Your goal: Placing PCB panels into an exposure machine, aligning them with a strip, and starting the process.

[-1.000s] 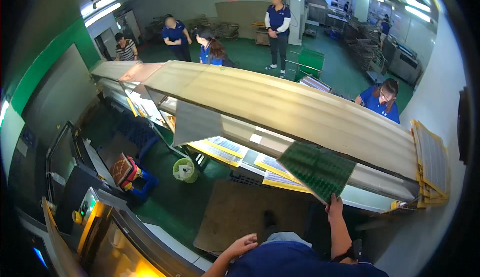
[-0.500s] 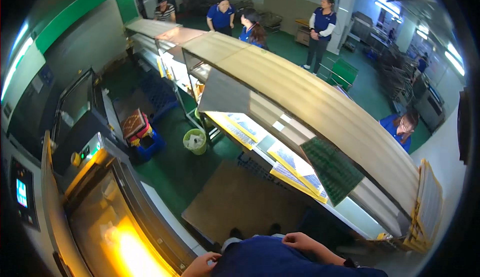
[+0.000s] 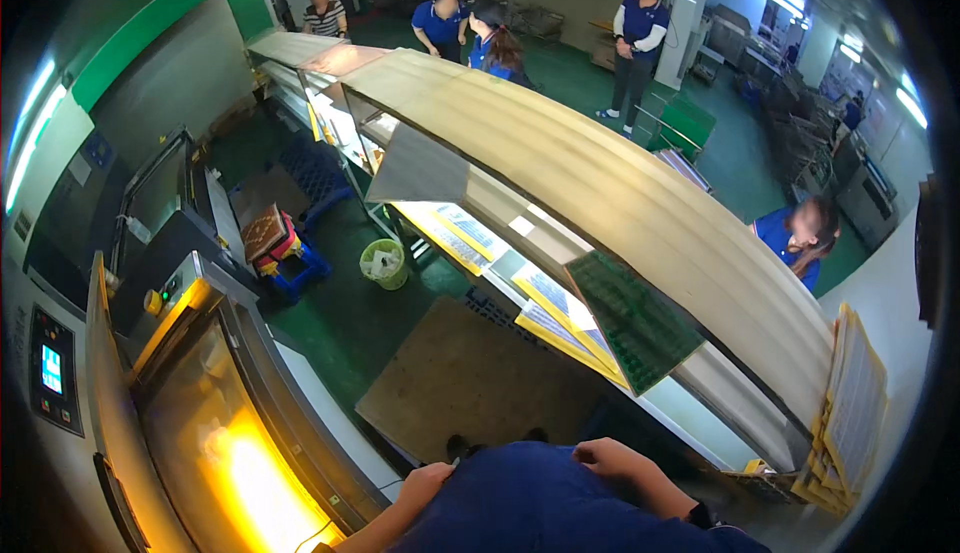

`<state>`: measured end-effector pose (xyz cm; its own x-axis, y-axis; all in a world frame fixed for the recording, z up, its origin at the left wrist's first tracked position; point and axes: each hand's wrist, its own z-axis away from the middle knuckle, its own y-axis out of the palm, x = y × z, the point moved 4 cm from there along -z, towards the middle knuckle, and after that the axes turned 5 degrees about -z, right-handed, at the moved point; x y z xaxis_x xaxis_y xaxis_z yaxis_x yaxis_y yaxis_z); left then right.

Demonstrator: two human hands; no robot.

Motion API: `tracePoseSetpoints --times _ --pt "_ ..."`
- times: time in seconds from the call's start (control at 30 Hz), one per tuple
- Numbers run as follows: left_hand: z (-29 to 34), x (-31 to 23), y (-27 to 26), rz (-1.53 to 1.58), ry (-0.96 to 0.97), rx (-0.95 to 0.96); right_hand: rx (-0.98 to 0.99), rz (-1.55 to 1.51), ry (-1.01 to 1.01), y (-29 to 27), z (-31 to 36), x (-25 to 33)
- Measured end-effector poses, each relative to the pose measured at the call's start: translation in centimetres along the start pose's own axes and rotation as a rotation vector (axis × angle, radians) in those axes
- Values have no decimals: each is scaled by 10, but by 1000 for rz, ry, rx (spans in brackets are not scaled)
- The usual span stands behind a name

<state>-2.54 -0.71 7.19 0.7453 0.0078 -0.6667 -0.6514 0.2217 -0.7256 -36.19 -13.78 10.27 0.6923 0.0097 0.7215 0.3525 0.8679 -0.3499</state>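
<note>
My left hand (image 3: 426,483) is beside the left hem of my dark blue shirt (image 3: 515,498), its fingers bent together against the cloth. Whatever lies inside those fingers, if anything, is too small to make out. On the right side of the shirt rests my right hand (image 3: 612,457), fingers curled in and fingertips at the fabric. I cannot see whether it pinches the cloth. Left of me stands a machine with a dark framed window (image 3: 215,433), glowing bright yellow inside. Ahead, a long bench bears yellow-edged sheets (image 3: 565,328) under a long pale ribbed cover (image 3: 560,153).
A dark green panel (image 3: 640,323) hangs from the cover's near side. On the floor are a brown mat (image 3: 450,383), a light green bin (image 3: 383,265) and a blue stool (image 3: 297,275). A person (image 3: 640,33) stands beyond; another bends (image 3: 790,238) at the far right.
My left hand has moved up and slightly right along the shirt; my right hand has risen a little. The view has shifted slightly. The co-worker at the far right has turned a little.
</note>
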Motion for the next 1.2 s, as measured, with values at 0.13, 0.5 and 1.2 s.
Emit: tracePoseSetpoints --times 0.13,0.5,1.2 --pt "-16 -18 8 70 17 3 20 -84 6 -6 23 -26" --pt "-35 -36 8 98 27 106 -6 -352 137 11 44 -45" --pt "-19 30 -56 28 211 18 110 -137 72 49 -22 46"
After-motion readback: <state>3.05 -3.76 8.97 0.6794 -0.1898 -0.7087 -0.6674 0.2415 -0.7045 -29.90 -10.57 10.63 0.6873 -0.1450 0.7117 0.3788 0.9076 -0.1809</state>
